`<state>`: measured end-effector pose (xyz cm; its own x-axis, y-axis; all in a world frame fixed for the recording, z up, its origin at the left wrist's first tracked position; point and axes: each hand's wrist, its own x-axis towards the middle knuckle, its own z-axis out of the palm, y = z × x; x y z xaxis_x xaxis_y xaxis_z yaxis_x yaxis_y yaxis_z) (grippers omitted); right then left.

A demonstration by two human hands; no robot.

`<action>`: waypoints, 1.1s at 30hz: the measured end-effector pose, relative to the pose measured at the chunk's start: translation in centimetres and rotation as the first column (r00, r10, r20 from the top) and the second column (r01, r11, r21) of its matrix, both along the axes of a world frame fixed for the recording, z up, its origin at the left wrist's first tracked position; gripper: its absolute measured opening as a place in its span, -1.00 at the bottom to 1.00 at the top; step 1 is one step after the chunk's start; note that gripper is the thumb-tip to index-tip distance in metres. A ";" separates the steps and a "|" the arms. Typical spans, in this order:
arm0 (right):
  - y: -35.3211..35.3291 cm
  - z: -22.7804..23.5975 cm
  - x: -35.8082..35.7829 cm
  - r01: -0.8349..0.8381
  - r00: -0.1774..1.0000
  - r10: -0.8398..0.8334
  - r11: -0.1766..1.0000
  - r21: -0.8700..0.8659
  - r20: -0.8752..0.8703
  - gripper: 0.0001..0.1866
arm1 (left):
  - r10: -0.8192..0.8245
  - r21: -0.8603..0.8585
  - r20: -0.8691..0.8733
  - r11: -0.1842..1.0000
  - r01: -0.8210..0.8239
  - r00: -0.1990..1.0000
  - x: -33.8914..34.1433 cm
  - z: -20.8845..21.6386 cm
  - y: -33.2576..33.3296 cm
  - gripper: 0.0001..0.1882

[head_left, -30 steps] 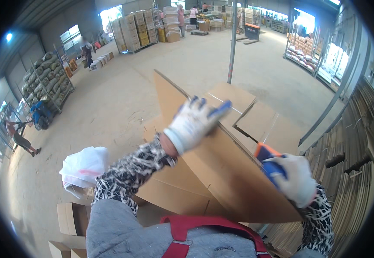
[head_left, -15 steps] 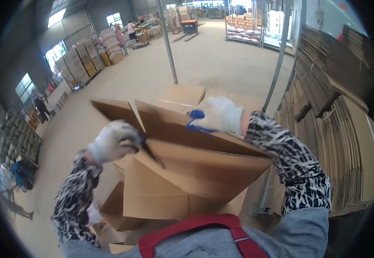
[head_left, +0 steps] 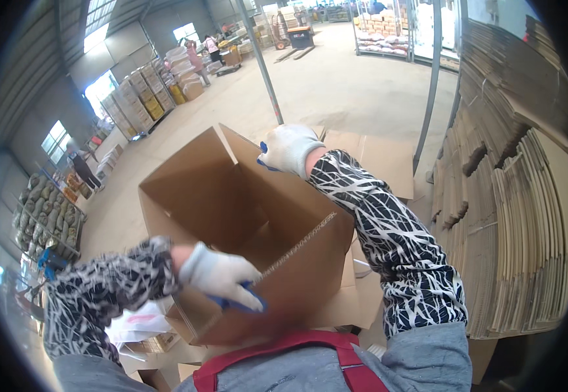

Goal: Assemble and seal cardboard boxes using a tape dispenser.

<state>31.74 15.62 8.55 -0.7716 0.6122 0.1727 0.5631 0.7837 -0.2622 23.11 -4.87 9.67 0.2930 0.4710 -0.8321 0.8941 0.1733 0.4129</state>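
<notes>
The brown, four-walled corrugated cardboard box (head_left: 251, 222) is located mouth-up between the left hand (head_left: 224, 277) and right hand (head_left: 290, 149), both in white, blue-palmed gloves (head_left: 295, 138). The left lies at its near edge; finger closure cannot be determined. The right grasps the far edge, presumably to keep the walls spread.

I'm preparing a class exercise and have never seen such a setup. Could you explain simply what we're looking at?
There is no machine, only a gloved left hand and right hand. The picture comes from a camera worn on the head, looking down; its wide lens bends straight edges. Between the hands is an open cardboard box. The right hand seems to hold its far edge; the left lies over the near edge, though whether it grips is unclear. Flat cardboard is stacked at the right.
</notes>
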 end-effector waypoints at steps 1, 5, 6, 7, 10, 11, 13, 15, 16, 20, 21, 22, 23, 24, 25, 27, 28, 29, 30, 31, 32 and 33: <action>-0.4 0.2 -0.8 -0.011 1.000 0.011 1.000 -0.011 0.013 -0.63 | -0.029 0.009 0.003 1.000 0.029 1.000 -1.6 -0.9 0.4 -0.57; 1.0 -0.4 0.5 -0.041 0.999 0.041 0.999 -0.023 -0.030 -0.66 | -0.103 0.197 0.102 0.977 0.082 0.989 0.2 0.4 -0.5 -0.59; 1.7 -1.1 0.4 -0.032 0.994 0.032 0.999 0.001 -0.100 -0.69 | -0.238 0.441 0.203 0.888 0.128 0.950 0.4 -0.5 -2.7 -0.58; 2.8 -2.2 0.0 -0.014 0.987 0.015 1.000 0.007 -0.160 -0.68 | -0.137 0.465 0.234 0.885 0.013 0.963 0.6 -1.3 -4.0 -0.55; 3.0 -1.4 0.3 0.035 0.971 -0.015 0.996 0.082 -0.240 -0.67 | -0.130 0.368 0.236 0.929 0.035 0.963 0.4 0.3 -2.8 -0.52; 4.7 -2.5 0.6 0.025 0.965 0.011 0.991 0.134 -0.262 -0.65 | -0.026 0.159 0.253 0.987 -0.015 0.967 -0.8 0.1 -0.6 -0.51; 3.9 -1.1 0.0 -0.023 0.978 0.026 1.000 0.015 -0.206 -0.65 | 0.137 -0.040 0.212 0.991 -0.131 0.968 -2.8 0.3 -0.4 -0.50; 4.3 -2.2 -0.8 0.013 0.974 0.001 0.998 0.060 -0.225 -0.65 | 0.041 0.037 0.057 0.998 -0.043 0.998 -3.3 0.9 -0.4 -0.46; 4.4 -2.9 -0.9 0.070 0.971 -0.045 0.992 0.101 -0.233 -0.64 | 0.074 0.104 -0.008 0.992 -0.073 0.997 -3.2 1.1 -2.1 -0.40; 5.1 -1.8 -2.1 0.011 0.985 -0.024 0.997 -0.077 -0.174 -0.62 | -0.141 0.379 -0.053 0.913 0.150 0.989 -3.1 1.7 -5.9 -0.32; 5.6 -2.0 -1.4 0.013 0.976 -0.024 0.999 -0.051 -0.218 -0.59 | -0.158 0.409 0.056 0.904 0.121 0.986 -2.5 1.6 -5.8 -0.29; 5.6 -2.4 -1.8 -0.018 0.975 0.007 0.999 -0.049 -0.223 -0.59 | -0.127 0.411 0.051 0.907 0.095 0.991 -3.0 0.8 -5.4 -0.29; 5.6 -2.7 -1.9 -0.034 0.975 0.022 0.998 -0.052 -0.221 -0.62 | -0.014 0.154 0.154 0.988 -0.010 0.988 -4.4 -0.4 -4.1 -0.37; 5.7 -2.8 -2.2 -0.058 0.973 0.044 0.997 -0.054 -0.226 -0.64 | 0.129 -0.117 0.223 0.988 -0.105 0.966 -5.9 -1.4 -3.0 -0.45; 5.9 -3.0 -1.3 -0.041 0.976 0.026 0.997 -0.066 -0.217 -0.66 | 0.242 -0.297 0.174 0.937 -0.183 0.955 -7.3 -2.5 -1.7 -0.50; 5.6 -2.4 -1.5 -0.053 0.972 0.036 0.996 -0.067 -0.230 -0.71 | 0.235 -0.367 -0.044 0.900 -0.235 0.971 -7.1 -2.0 -0.4 -0.60; 4.9 -2.3 -1.7 -0.068 0.969 0.052 0.996 -0.058 -0.243 -0.71 | 0.250 -0.356 -0.056 0.900 -0.253 0.967 -8.2 -3.6 -0.2 -0.60; 3.8 -2.2 -1.7 -0.071 0.966 0.048 0.994 -0.084 -0.253 -0.71 | 0.180 -0.338 0.025 0.927 -0.161 0.983 -10.6 -6.4 -0.2 -0.59; 2.8 -2.0 -2.1 -0.087 0.963 0.057 0.991 -0.106 -0.262 -0.71 | 0.116 -0.307 0.103 0.948 -0.080 0.988 -11.3 -7.4 -0.2 -0.59; 2.1 -1.5 -2.7 -0.092 0.964 0.073 0.994 -0.063 -0.255 -0.71 | 0.142 -0.288 0.091 0.951 -0.111 0.986 -12.3 -7.5 -0.9 -0.59; 2.9 -2.3 -2.7 -0.057 0.972 0.041 0.996 -0.066 -0.232 -0.71 | 0.043 -0.152 0.044 0.988 -0.036 0.998 -12.3 -9.0 1.8 -0.59; 3.6 -2.9 -2.0 -0.022 0.981 0.019 1.000 -0.009 -0.195 -0.71 | -0.035 0.005 -0.040 0.999 0.035 0.999 -13.5 -7.7 1.4 -0.60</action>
<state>29.79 19.26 5.66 -0.7364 0.5994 0.3138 0.4843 0.7909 -0.3742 9.62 -3.45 1.94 0.2756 0.4660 -0.8408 0.9156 0.1392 0.3773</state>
